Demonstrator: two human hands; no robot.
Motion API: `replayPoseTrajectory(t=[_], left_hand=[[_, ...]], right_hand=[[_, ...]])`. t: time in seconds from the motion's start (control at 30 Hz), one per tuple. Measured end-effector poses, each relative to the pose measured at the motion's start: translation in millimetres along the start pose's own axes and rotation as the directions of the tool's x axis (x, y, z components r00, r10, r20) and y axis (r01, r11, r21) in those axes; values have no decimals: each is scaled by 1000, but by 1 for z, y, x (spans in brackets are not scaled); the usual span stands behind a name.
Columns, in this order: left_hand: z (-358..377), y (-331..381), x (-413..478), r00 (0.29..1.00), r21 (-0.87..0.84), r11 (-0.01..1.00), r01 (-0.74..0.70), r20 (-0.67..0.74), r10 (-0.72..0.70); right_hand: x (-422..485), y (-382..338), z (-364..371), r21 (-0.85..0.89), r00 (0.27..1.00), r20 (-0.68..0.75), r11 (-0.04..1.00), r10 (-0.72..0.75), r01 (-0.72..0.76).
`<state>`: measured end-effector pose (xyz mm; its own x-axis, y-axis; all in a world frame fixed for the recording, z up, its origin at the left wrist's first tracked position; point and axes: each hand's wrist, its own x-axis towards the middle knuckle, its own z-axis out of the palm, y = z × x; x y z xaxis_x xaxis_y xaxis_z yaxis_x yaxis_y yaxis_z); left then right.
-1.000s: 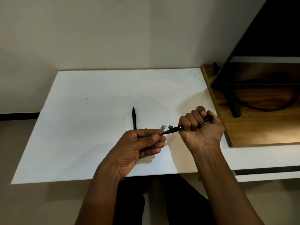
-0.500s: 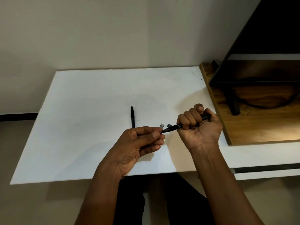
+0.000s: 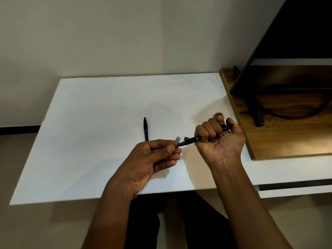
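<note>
My right hand [image 3: 220, 141] grips a black pen [image 3: 188, 140] in a fist, its barrel pointing left and slightly down. My left hand [image 3: 154, 157] pinches the pen's tip between thumb and forefinger. Both hands hover over the white table [image 3: 89, 141]. A second black pen [image 3: 145, 128] lies on the table behind my left hand, its lower end hidden by the knuckles. Two small pieces, one light grey [image 3: 178, 138] and one dark [image 3: 185, 138], lie on the table just behind the held pen.
A wooden board [image 3: 287, 141] lies to the right of the table with a black monitor [image 3: 296, 42], its stand [image 3: 257, 114] and a dark cable [image 3: 287, 115] on it. A pale wall rises behind. My dark-clothed legs [image 3: 179, 221] are under the table's front edge.
Both hands have stayed together on the pen and drifted slightly; the grip looks the same. The pen and small pieces on the table have not moved.
</note>
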<state>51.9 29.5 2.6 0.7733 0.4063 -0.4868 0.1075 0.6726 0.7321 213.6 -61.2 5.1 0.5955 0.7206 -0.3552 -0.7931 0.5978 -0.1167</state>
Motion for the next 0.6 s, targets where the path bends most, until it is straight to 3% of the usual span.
replayPoseTrajectory(t=[0.37,0.5,0.6], left_hand=[[-2,0,2,996,23,999,-27,-79,29],[-7,2,6,937,47,992,-117,-325,126],[-18,2,8,802,182,971,-154,-552,230]], right_hand=[[0,0,1,-120,1000,8,993,8,-7],[8,4,4,-326,994,-110,944,19,-54],[9,11,1,-515,991,-130,857,-33,-39]])
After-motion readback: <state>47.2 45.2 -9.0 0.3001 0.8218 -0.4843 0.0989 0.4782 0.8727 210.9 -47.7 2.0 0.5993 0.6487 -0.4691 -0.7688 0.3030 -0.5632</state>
